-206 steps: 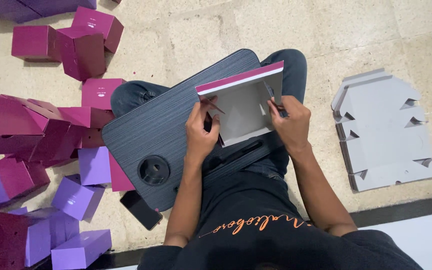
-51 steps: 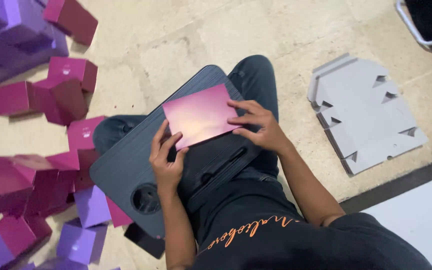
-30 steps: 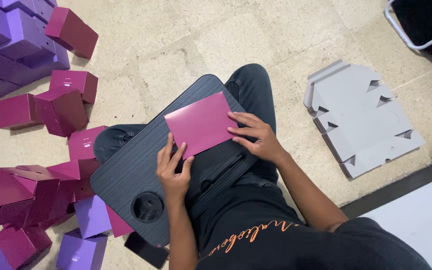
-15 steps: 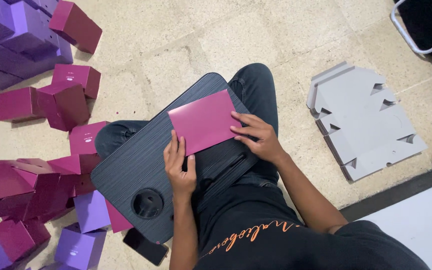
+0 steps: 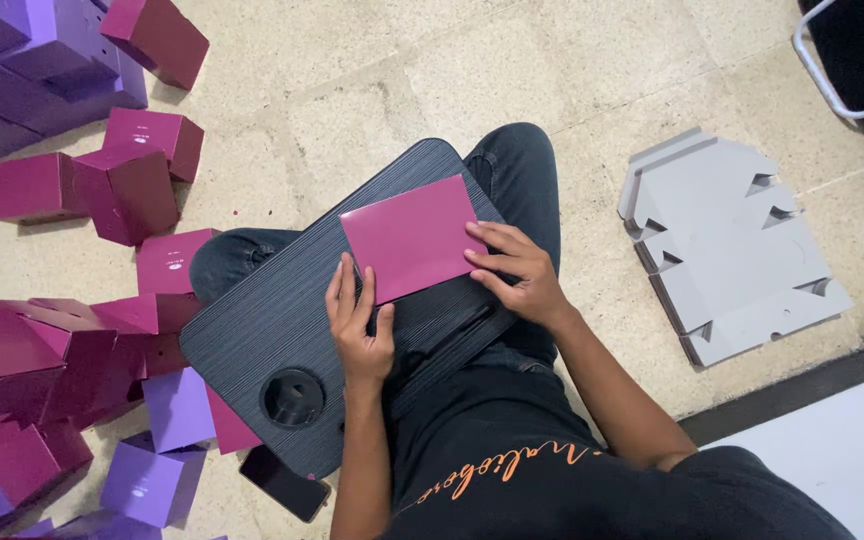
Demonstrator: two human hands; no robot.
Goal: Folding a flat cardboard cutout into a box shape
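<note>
A magenta folded cardboard box (image 5: 414, 236) lies flat on a dark ribbed lap tray (image 5: 282, 320) resting on my legs. My left hand (image 5: 357, 325) presses its near left corner with fingers spread. Along the box's right edge, my right hand (image 5: 514, 270) rests with the fingers flat on it. The tray has a round cup recess (image 5: 293, 397) near its lower left corner.
A stack of flat grey die-cut cardboard blanks (image 5: 727, 250) lies on the floor to my right. Several finished magenta boxes (image 5: 102, 185) and purple boxes (image 5: 32, 70) are heaped on my left. A dark phone (image 5: 285, 483) lies on the floor by the tray. A metal frame (image 5: 832, 70) sits at top right.
The half-formed box with its grey inside showing has been closed and laid flat, magenta side up. Both hands have moved onto its edges, the left sliding up to its corner.
</note>
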